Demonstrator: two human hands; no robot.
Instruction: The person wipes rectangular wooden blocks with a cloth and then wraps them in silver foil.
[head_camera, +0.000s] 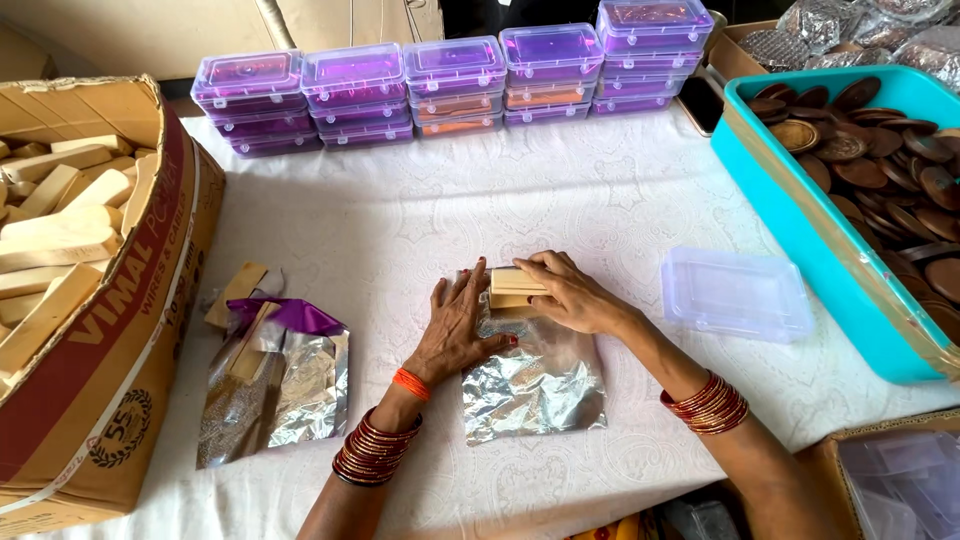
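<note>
white cloth (400, 220) lies open around both hands' (520, 305) block (515, 283).

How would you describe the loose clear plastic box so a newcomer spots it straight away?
Start at the turquoise tub of brown discs on the right. The clear plastic box lies on the white cloth against its near side, beyond the right hand. Unlike the purple-lidded boxes stacked at the back, it lies alone.

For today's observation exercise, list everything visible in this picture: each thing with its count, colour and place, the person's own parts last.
wooden blocks: two, pale, stacked on foil under both hands
foil sheet: one, silver, table centre
foil packets: a pile, silver, left
cardboard box: one, brown, far left, full of wooden sticks
lidded boxes: stacks, purple, back
clear lid: one, right
tub: one, turquoise, holding brown discs
left hand: on foil
right hand: on blocks
</note>
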